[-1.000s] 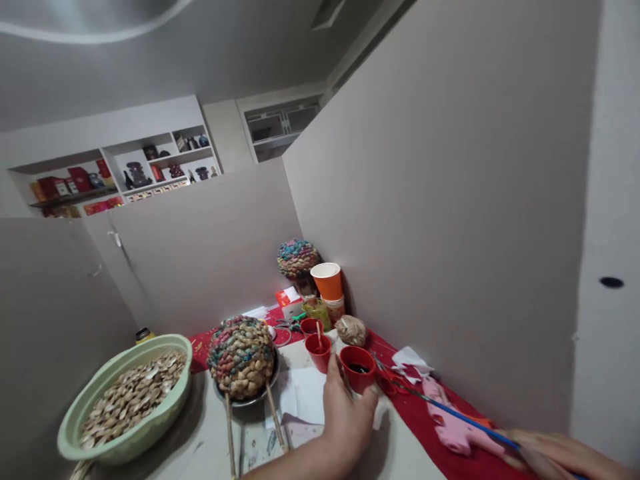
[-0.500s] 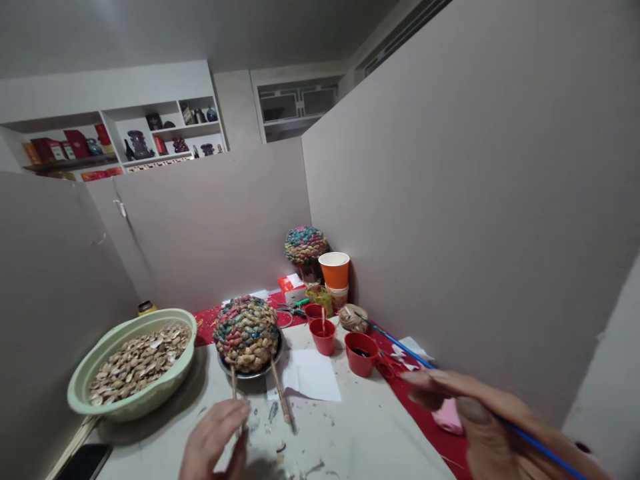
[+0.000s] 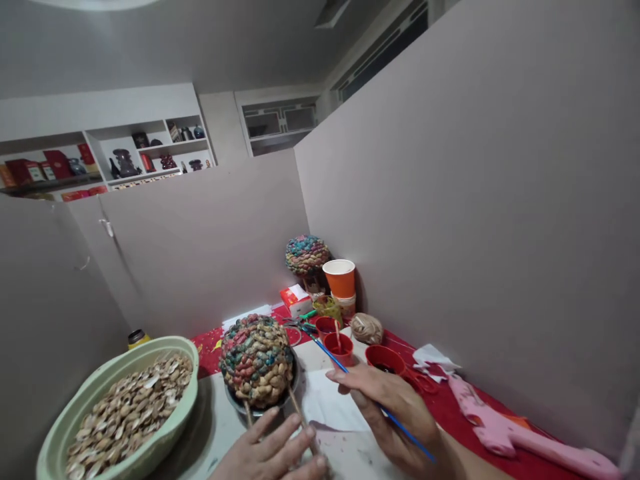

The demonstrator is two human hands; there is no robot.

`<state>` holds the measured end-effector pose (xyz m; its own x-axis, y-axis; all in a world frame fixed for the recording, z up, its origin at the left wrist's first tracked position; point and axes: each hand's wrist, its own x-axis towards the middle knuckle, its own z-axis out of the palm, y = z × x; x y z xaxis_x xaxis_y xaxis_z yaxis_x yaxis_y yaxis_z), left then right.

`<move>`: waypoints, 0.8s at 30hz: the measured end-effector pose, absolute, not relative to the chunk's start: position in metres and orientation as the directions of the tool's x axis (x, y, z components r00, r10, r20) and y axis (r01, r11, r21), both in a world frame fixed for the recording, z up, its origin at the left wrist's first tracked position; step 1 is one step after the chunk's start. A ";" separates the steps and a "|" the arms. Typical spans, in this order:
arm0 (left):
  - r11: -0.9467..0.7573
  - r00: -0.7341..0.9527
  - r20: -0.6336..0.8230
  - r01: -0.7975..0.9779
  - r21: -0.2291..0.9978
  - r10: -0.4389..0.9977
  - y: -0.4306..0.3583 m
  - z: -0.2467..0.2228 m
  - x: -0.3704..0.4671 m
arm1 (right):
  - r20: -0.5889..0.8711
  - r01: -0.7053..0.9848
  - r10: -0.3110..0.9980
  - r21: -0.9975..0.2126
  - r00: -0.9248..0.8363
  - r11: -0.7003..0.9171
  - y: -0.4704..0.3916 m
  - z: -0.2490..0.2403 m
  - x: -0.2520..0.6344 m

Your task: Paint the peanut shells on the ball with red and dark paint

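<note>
A slim blue paintbrush (image 3: 400, 425) is pinched in my right hand (image 3: 395, 407), its tip pointing up and left near the red cups. My left hand (image 3: 273, 450) has its fingers spread over two wooden sticks (image 3: 296, 402); whether it touches them I cannot tell. Those sticks stick out from a dome (image 3: 257, 360) covered in peanut-like shells, partly painted red, green and blue, with bare tan ones at the lower right. The dome rests in a dark metal bowl (image 3: 296, 380). White paper (image 3: 330, 403) lies between the hands. Dark liquid shows in a red cup (image 3: 386, 359).
A green basin (image 3: 50, 417) of shells stands left. Behind are red cups (image 3: 339, 348), an orange paper cup (image 3: 341, 279), a ball of twine (image 3: 367, 329), pliers (image 3: 300, 325) and another painted dome (image 3: 306, 253). A pink glue gun (image 3: 500, 427) lies right; grey partitions (image 3: 450, 200) surround the table.
My right hand has moved left with the paintbrush, from the right edge towards the dome. My left hand has shifted right and its fingers have spread. The view has turned, showing the glue gun.
</note>
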<state>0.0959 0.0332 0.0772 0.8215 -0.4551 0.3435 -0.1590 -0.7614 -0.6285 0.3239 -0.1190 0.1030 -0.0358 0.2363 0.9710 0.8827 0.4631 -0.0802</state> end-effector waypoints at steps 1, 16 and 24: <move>-0.764 0.826 0.314 -0.201 -0.613 -0.469 0.035 0.081 0.103 | 0.970 0.885 0.243 -0.096 -0.020 0.455 -0.119 0.100 0.325; -0.732 0.835 0.041 -0.456 -0.506 -0.548 0.042 0.102 0.137 | 0.938 0.773 0.336 -0.273 0.082 0.573 -0.114 0.088 0.335; -0.888 0.733 0.527 -0.237 -0.394 -0.429 0.067 0.140 0.127 | 0.935 0.723 0.336 -0.310 0.115 0.617 -0.110 0.084 0.338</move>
